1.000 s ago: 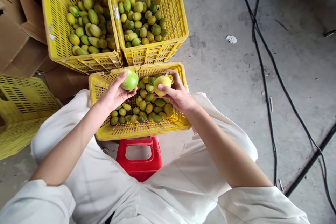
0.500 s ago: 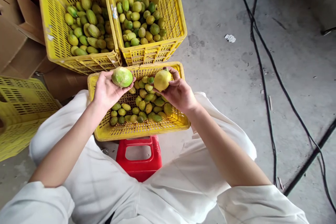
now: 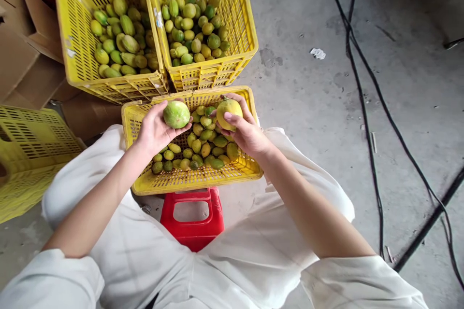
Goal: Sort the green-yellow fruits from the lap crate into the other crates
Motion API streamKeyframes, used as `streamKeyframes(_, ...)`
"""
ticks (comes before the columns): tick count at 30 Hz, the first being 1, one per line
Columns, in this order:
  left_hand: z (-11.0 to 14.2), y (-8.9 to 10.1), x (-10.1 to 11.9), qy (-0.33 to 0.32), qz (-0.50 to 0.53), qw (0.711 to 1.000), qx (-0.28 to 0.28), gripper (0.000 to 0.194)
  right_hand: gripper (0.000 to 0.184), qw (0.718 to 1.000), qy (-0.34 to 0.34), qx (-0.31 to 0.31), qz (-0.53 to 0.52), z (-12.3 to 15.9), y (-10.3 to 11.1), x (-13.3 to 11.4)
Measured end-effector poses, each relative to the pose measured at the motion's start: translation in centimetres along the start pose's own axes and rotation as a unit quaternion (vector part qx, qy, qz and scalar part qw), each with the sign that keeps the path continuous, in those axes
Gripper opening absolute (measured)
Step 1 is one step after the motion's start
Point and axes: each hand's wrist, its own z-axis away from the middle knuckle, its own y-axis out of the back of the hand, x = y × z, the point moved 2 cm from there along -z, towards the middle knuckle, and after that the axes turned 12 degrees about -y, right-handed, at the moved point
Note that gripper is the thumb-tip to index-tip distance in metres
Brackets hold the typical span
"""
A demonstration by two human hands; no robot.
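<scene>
My left hand (image 3: 155,131) cups a round green fruit (image 3: 176,114) over the left part of the near yellow crate (image 3: 195,181). A yellower fruit (image 3: 229,110) sits in the closed fingers of my right hand (image 3: 246,131), above the crate's right part. The two fruits are a short gap apart. Below them the crate holds several small green and yellow fruits (image 3: 203,147). Beyond it stand two more yellow crates, a left one (image 3: 78,38) and a right one (image 3: 239,34), both part filled with the same fruit.
A red plastic stool (image 3: 192,216) stands between my knees under the near crate. An empty yellow crate (image 3: 27,154) lies at the left, with cardboard boxes (image 3: 21,53) behind it. Black cables (image 3: 366,106) run across the concrete floor on the right.
Both hands have turned their fruits. The left hand and its green fruit have dropped slightly and shifted right; the right hand's fingers have wrapped further over the yellow fruit.
</scene>
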Motion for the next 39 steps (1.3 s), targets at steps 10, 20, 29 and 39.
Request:
streamKeyframes(10, -0.2, 0.0, 1.0, -0.012, 0.024, 1.000, 0.004, 0.030, 0.057, 0.995, -0.012, -0.056, -0.079, -0.5, 0.3, 0.0)
streamKeyframes(20, -0.3, 0.8, -0.2, -0.018, -0.037, 0.999, -0.013, 0.031, 0.063, 1.000, 0.006, -0.015, -0.017, 0.0, 0.2, 0.2)
streamKeyframes(29, -0.5, 0.5, 1.5, -0.029, 0.011, 0.999, 0.028, 0.020, 0.061, 1.000, 0.011, -0.009, 0.002, 0.0, 0.4, -0.1)
streamKeyframes(39, -0.6, 0.5, 1.2, -0.027, -0.034, 0.999, -0.022, 0.032, 0.045, 0.999, 0.005, 0.013, -0.048, -1.2, 1.0, 0.3)
